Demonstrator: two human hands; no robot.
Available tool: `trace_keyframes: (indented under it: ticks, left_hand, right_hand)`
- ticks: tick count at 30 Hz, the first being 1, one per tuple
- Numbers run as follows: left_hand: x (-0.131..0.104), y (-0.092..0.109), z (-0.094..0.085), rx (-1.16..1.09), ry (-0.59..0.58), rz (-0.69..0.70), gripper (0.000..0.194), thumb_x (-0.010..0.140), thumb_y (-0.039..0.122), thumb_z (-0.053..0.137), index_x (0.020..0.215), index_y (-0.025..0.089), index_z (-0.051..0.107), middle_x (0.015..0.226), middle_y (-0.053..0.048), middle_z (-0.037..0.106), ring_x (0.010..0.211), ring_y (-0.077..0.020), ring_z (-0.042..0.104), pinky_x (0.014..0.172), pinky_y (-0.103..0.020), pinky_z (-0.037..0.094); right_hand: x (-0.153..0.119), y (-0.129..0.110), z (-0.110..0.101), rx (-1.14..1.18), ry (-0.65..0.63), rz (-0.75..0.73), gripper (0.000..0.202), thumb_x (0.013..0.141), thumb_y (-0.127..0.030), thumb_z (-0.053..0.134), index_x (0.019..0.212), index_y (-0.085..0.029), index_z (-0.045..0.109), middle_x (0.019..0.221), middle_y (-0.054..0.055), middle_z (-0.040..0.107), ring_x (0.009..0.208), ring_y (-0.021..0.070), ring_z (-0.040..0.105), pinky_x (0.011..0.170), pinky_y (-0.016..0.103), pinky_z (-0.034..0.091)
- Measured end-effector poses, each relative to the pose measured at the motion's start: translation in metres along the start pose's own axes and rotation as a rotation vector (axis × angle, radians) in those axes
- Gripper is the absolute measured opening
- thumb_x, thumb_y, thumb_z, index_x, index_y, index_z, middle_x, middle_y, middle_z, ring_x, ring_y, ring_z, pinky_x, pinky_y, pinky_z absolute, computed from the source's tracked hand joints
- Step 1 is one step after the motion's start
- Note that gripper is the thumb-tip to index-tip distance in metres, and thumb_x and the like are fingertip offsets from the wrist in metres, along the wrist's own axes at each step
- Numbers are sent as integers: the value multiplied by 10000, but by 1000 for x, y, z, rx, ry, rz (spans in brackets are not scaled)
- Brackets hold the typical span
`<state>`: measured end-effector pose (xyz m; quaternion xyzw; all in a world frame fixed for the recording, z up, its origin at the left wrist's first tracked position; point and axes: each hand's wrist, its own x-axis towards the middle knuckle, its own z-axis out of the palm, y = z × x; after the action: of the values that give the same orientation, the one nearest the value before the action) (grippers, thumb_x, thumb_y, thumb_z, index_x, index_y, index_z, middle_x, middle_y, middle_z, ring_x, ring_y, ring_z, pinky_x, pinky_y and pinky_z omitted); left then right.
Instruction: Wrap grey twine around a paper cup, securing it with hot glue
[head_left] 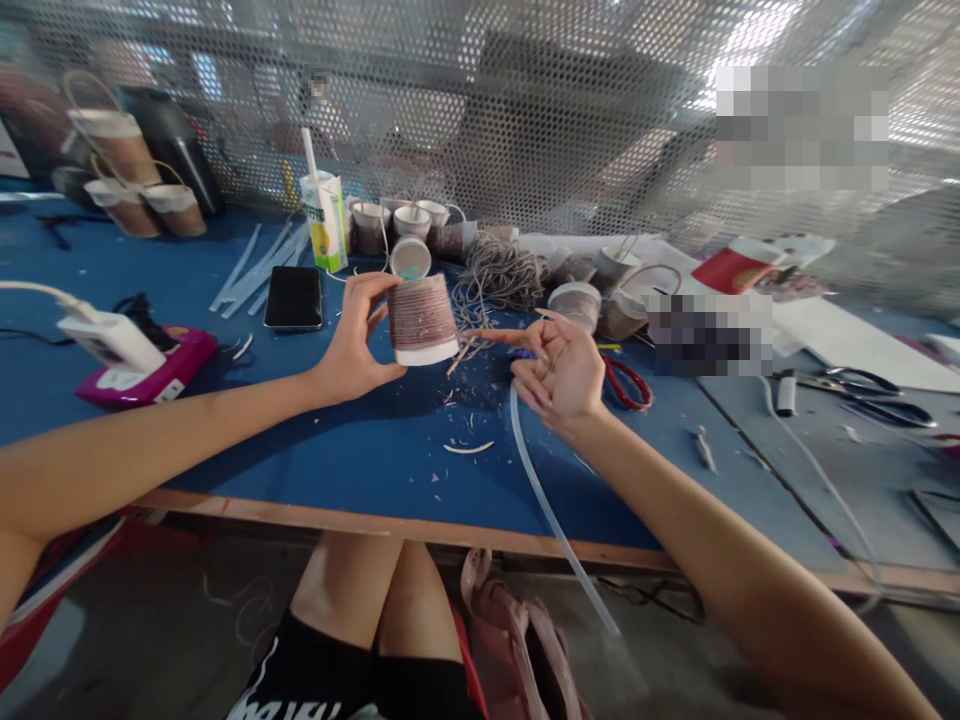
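My left hand [358,335] grips a small cup wound with brown cord [422,312], tilted with its white rim downward, thumb and fingers on either side. To the right, my right hand [562,365] is turned palm up, its index finger stretched toward the cup and the other fingers partly curled. No held thing shows in it. A long translucent stick [551,510] runs from beside this hand over the table's front edge; its upper end is hidden. Behind the hand a red loop handle [628,384] shows. A tangle of grey-brown cord [499,275] lies beyond the cup.
Several cord-wrapped cups [411,222] line the back by a perforated metal screen [525,120]. A drink carton [325,222], black phone [293,297] and purple power strip [150,370] stand left. Black-handled scissors [870,390] lie right. Scraps [469,448] litter the blue table [360,460].
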<state>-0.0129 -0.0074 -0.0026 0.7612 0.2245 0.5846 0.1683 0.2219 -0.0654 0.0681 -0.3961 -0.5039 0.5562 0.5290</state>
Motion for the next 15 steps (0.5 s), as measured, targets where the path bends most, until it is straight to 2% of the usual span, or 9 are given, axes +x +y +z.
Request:
trace_keyframes:
  ticks: [1, 3, 6, 8, 10, 13, 15]
  left_hand:
    - [0, 0, 0, 1, 1, -5, 802, 643, 453, 828, 1305, 315, 397, 1299, -75, 348, 1280, -250, 420, 1053, -425, 478]
    - [0, 0, 0, 8, 2, -16, 804, 634, 475, 829, 1298, 311, 407, 1296, -77, 359, 1285, -259, 414, 1062, -440, 467]
    - [0, -1, -1, 11, -3, -31, 824, 615, 524, 828, 1295, 311, 416, 1297, -80, 365, 1284, -269, 413, 1071, -464, 451]
    - [0, -3, 0, -13, -10, -22, 839, 607, 572, 818, 1294, 309, 413, 1296, -82, 366, 1281, -271, 419, 1072, -466, 450]
    - [-1, -4, 0, -56, -22, 0, 839, 613, 593, 806, 1292, 310, 402, 1297, -81, 364, 1276, -259, 437, 1063, -443, 460]
    - [0, -5, 3, -126, -25, 28, 809, 637, 549, 809, 1288, 323, 387, 1288, -64, 366, 1249, -219, 475, 992, -368, 508]
    - [1, -4, 4, -160, -8, 55, 792, 643, 527, 812, 1281, 333, 387, 1268, -48, 379, 1219, -193, 497, 921, -317, 536]
  right_hand:
    - [1, 1, -1, 8, 22, -39, 329, 875, -384, 390, 597, -216, 334, 804, 39, 744, 260, 26, 221, 241, 203, 151]
    - [0, 3, -1, 5, -13, -144, 321, 868, -378, 417, 597, -218, 354, 763, 34, 734, 258, 27, 230, 247, 206, 175]
    - [-8, 7, 4, -86, -227, -219, 289, 855, -397, 497, 639, -218, 426, 833, 36, 735, 280, 27, 298, 281, 223, 312]
    - [-13, 10, 8, -158, -361, -174, 256, 856, -394, 534, 681, -221, 466, 815, 29, 725, 315, 41, 363, 336, 236, 402]
    - [-16, 11, 10, -173, -429, -116, 245, 860, -400, 540, 707, -225, 464, 787, 18, 716, 340, 56, 404, 366, 244, 444]
    - [-15, 9, 9, -91, -443, -78, 274, 866, -444, 497, 718, -229, 416, 940, 34, 735, 323, 54, 393, 325, 252, 420]
    - [-12, 4, 7, -24, -399, -62, 280, 873, -448, 454, 711, -226, 402, 1028, 42, 733, 295, 42, 350, 279, 243, 363]
